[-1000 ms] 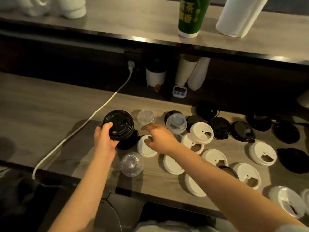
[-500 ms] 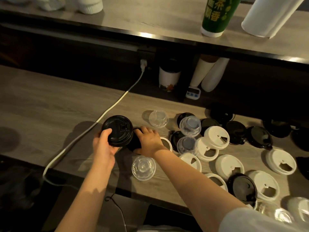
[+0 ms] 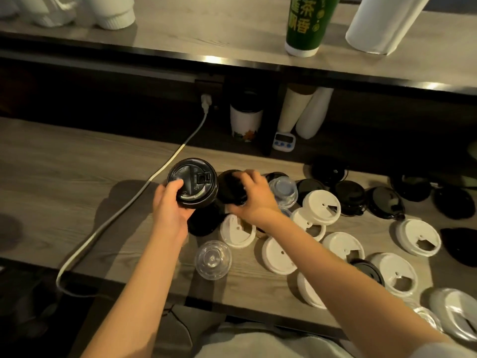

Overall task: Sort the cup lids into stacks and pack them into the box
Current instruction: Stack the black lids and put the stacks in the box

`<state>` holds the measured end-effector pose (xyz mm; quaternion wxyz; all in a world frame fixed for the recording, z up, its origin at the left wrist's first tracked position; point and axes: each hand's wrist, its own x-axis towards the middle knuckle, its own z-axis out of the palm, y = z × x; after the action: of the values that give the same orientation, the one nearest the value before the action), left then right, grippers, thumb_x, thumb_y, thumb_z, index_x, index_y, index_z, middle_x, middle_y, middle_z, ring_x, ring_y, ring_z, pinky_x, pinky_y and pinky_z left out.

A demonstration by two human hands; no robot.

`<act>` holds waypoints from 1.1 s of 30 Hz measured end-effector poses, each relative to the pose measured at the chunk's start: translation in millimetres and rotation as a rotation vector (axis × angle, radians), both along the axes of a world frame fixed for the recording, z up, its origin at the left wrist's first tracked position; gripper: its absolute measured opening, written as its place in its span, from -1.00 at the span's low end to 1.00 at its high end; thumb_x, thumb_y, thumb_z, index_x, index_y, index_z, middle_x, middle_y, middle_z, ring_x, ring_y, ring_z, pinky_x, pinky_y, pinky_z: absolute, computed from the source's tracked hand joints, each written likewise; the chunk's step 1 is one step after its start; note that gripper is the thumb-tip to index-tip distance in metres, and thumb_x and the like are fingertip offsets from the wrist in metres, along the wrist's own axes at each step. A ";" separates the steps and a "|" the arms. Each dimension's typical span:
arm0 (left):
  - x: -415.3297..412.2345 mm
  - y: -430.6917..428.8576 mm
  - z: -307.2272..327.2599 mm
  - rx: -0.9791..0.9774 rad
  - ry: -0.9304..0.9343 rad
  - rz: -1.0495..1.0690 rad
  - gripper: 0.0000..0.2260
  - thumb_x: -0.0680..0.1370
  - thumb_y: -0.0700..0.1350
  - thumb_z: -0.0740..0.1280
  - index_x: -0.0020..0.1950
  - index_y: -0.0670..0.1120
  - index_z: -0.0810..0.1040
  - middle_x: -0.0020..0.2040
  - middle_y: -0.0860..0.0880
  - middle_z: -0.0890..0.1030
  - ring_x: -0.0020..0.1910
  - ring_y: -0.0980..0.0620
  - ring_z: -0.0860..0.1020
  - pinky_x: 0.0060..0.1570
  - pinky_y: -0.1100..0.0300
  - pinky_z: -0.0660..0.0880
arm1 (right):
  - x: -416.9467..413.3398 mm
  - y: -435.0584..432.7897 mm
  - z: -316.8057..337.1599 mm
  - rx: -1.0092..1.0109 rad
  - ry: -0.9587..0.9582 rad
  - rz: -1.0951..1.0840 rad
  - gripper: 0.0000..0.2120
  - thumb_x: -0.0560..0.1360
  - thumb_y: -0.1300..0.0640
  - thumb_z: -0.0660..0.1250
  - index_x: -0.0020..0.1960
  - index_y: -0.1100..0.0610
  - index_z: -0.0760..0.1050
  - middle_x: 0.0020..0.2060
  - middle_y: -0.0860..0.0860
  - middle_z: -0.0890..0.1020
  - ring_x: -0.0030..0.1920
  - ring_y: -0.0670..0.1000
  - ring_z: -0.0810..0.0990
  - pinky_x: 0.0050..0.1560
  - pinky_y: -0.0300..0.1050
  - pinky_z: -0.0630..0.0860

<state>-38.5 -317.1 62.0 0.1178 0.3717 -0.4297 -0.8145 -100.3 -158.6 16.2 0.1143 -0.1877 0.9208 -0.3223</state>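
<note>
My left hand [image 3: 169, 206] grips a stack of black lids [image 3: 193, 182] just above the counter, thumb on its top. Right beside it my right hand [image 3: 254, 197] holds another black lid [image 3: 229, 187], lifted a little off the surface. A further black lid [image 3: 202, 222] lies under both hands. Several white lids [image 3: 321, 207] are spread to the right, with clear dome lids [image 3: 213, 259] among them and more black lids [image 3: 351, 193] along the back. No box is in view.
A white power cable [image 3: 134, 200] runs from a wall plug across the wooden counter [image 3: 59, 164] to its front edge. Under the upper shelf stand a cup, paper cup sleeves and a small timer [image 3: 284, 141]. A green cup [image 3: 307, 24] sits on the shelf.
My right hand reached left to the black lid beside the stack, took hold of it and raised it. My left hand kept the black stack in roughly the same place.
</note>
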 end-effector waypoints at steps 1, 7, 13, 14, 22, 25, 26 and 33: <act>-0.9 -1.7 1.0 -0.010 0.004 -0.007 -0.87 0.53 -0.23 0.26 0.05 -0.09 0.48 0.06 -0.11 0.59 0.02 -0.06 0.59 0.01 -0.02 0.55 | -3.2 8.6 3.8 0.026 0.032 -0.039 -0.29 0.32 -0.02 0.48 0.40 0.05 0.29 0.27 0.07 0.35 0.30 0.12 0.30 0.32 -0.04 0.32; 2.4 -13.0 -0.5 -0.015 -0.027 0.018 -0.88 0.54 -0.22 0.26 0.04 -0.06 0.46 0.10 -0.14 0.56 0.09 -0.11 0.57 0.12 -0.11 0.51 | -6.8 45.5 -1.9 0.371 0.072 -0.018 -0.28 0.37 -0.16 0.40 0.43 0.02 0.24 0.34 0.08 0.35 0.36 0.17 0.30 0.37 0.07 0.22; 13.6 -22.2 -6.9 0.014 -0.052 0.031 -0.66 0.54 -0.20 0.27 0.31 -0.15 0.38 0.19 -0.17 0.54 0.07 -0.08 0.58 0.02 0.00 0.55 | -1.0 30.5 0.4 0.406 0.095 0.070 -0.30 0.38 -0.15 0.38 0.43 0.01 0.22 0.38 0.06 0.29 0.41 0.14 0.23 0.44 0.11 0.09; 14.1 -22.5 -8.0 0.020 -0.053 0.037 -0.64 0.54 -0.20 0.27 0.33 -0.15 0.37 0.19 -0.17 0.54 0.06 -0.07 0.58 0.00 0.01 0.55 | 0.0 28.3 3.0 0.382 0.100 0.066 -0.30 0.38 -0.14 0.38 0.43 0.01 0.22 0.38 0.06 0.29 0.40 0.14 0.23 0.44 0.10 0.09; 6.1 0.2 -11.8 0.040 -0.072 -0.015 -0.92 0.53 -0.20 0.28 -0.01 -0.06 0.43 0.07 -0.12 0.56 0.00 -0.03 0.58 -0.13 0.07 0.54 | 11.2 63.8 20.3 0.051 0.189 -0.148 -0.25 0.28 -0.11 0.49 0.38 0.07 0.32 0.21 0.06 0.40 0.22 0.12 0.42 0.25 0.06 0.40; -4.8 29.6 -9.5 0.063 -0.087 -0.091 -0.88 0.52 -0.20 0.30 0.02 -0.07 0.41 0.04 -0.11 0.55 0.00 -0.04 0.57 -0.07 0.04 0.55 | 16.0 100.3 23.2 0.021 0.185 -0.279 -0.25 0.29 -0.08 0.51 0.38 0.10 0.32 0.26 0.09 0.38 0.25 0.12 0.41 0.24 0.04 0.43; -9.2 41.2 -9.1 0.073 -0.089 -0.120 -0.85 0.52 -0.20 0.30 0.06 -0.09 0.41 0.02 -0.11 0.56 -0.02 -0.04 0.57 -0.02 0.00 0.55 | 18.8 113.5 22.3 0.022 0.188 -0.320 -0.25 0.29 -0.07 0.52 0.38 0.11 0.32 0.27 0.09 0.38 0.26 0.12 0.41 0.23 0.05 0.44; -31.8 136.8 -13.3 0.072 -0.105 -0.357 -0.68 0.51 -0.19 0.30 0.26 -0.18 0.47 0.07 -0.14 0.60 -0.02 -0.01 0.59 -0.16 0.10 0.53 | 47.8 209.6 18.1 0.027 0.095 -0.612 -0.29 0.32 -0.03 0.51 0.38 0.06 0.29 0.29 0.04 0.34 0.29 0.09 0.38 0.29 -0.01 0.40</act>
<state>-70.3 -180.4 48.7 -0.0645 0.3356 -0.4650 -0.8167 -52.6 51.0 34.3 -0.0287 0.0850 0.9430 -0.3205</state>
